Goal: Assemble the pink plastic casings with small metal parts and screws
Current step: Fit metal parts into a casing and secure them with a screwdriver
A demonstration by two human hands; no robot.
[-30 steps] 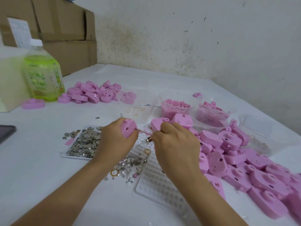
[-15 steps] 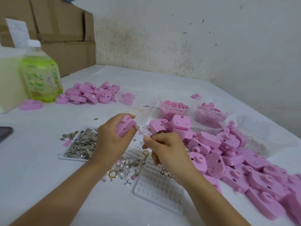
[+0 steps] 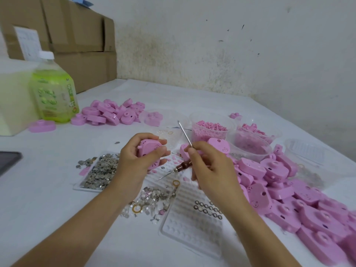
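1. White counter point(image 3: 44, 199) viewed from above, with a dimpled white tray point(image 3: 192, 234) near the middle as the landmark and a cluster of small dark rings point(image 3: 208, 209) sitting on it.
2. Left grip point(image 3: 134, 160), a bare hand in the air above the tray's far left corner, curled round one pink casing point(image 3: 149, 151), with the thumb across its front and fingertips over its top.
3. Right grip point(image 3: 210, 166), a bare hand above the tray's far end, pinching a thin metal rod point(image 3: 185, 133) between thumb and forefinger. Rod slanting up and away, near the held casing but apart from it.
4. Brown-handled pointed tool point(image 3: 182, 167) under the right grip, over the tray's far end, tip aimed left. Held or merely lying there: cannot tell.
5. Left of the tray, a flat dish heaped with small grey metal parts point(image 3: 98, 172).
6. Against the tray's left edge, a loose scatter of metal bits and brass rings point(image 3: 152, 197).
7. Right of the tray, a large pile of pink casings point(image 3: 279, 180) running toward the near right corner.
8. Beyond the tray, several clear tubs, one full of pink pellets point(image 3: 210, 128).
9. Far beyond and left of the tray, a smaller heap of casings point(image 3: 109, 112), a green bottle point(image 3: 54, 93) and cardboard boxes point(image 3: 77, 35) by the wall.
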